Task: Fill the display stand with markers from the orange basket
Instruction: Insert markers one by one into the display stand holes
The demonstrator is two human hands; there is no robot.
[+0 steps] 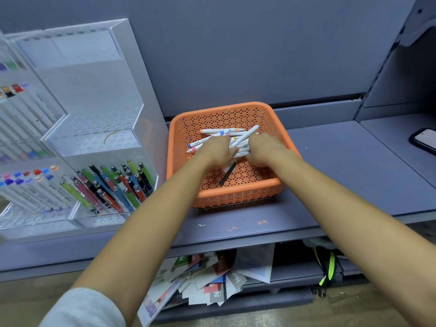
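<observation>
Stand (94, 142), left: near tiers are part-filled, many holes are left bare. Basket (238, 193), centre, is not yet emptied. Left hand (218, 149) is clenched round bundled markers (212, 139); right hand (264, 149) apparently likewise, fingers hidden.

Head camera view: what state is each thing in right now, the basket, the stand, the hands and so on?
Orange basket: upright on the shelf, holding a small heap of markers.
Markers: white, capped, lying loose and crossed.
Left hand: gripping markers inside the basket.
Right hand: gripping the same bunch.
Display stand: partly filled; one middle tier has bare holes.
Phone: lying flat, far right.
</observation>
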